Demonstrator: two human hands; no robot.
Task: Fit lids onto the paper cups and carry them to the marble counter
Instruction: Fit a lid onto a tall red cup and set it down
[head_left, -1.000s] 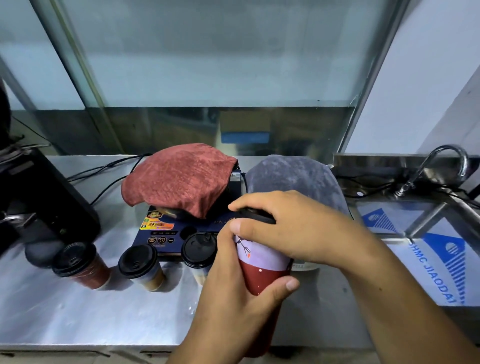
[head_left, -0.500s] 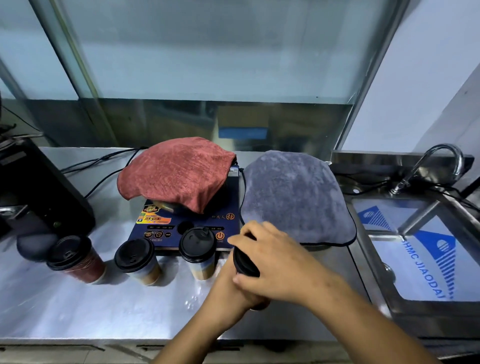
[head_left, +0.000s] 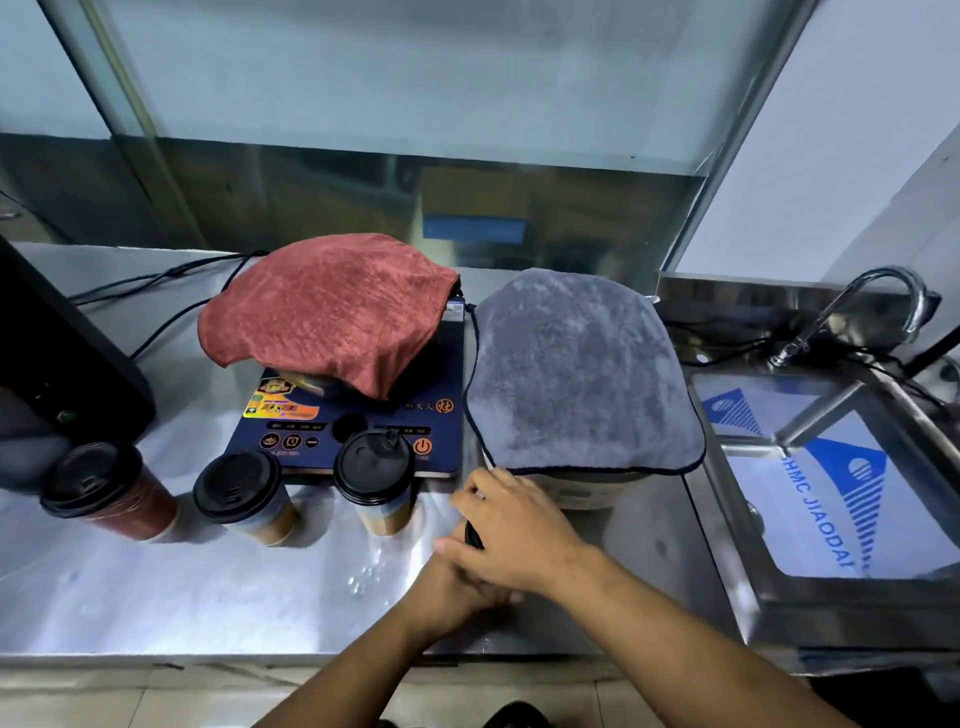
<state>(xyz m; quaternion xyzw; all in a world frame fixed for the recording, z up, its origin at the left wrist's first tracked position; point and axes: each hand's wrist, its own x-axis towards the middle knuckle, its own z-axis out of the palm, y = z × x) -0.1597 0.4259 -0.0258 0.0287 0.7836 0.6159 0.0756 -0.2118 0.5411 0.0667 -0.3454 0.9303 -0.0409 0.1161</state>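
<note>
Three paper cups with black lids stand in a row on the steel counter: a red cup (head_left: 111, 491) at the left, a tan cup (head_left: 244, 498) in the middle, and a tan cup (head_left: 376, 480) in front of the induction cooker. A fourth cup sits on the counter right of them, almost wholly hidden by my hands; only a sliver of its black lid (head_left: 472, 535) shows. My right hand (head_left: 511, 527) lies over its top. My left hand (head_left: 449, 590) wraps its side from below.
A blue induction cooker (head_left: 358, 421) carries a pot under a red cloth (head_left: 327, 306). A grey towel (head_left: 576, 374) covers something to its right. A steel sink (head_left: 841, 467) with a faucet (head_left: 852, 306) is at the right. A black machine (head_left: 57, 358) stands at the left. Water drops (head_left: 363, 571) lie on the counter.
The held cup went from raised near the camera down onto the counter, right of the three lidded cups. Both hands stayed on it, right hand on the lid.
</note>
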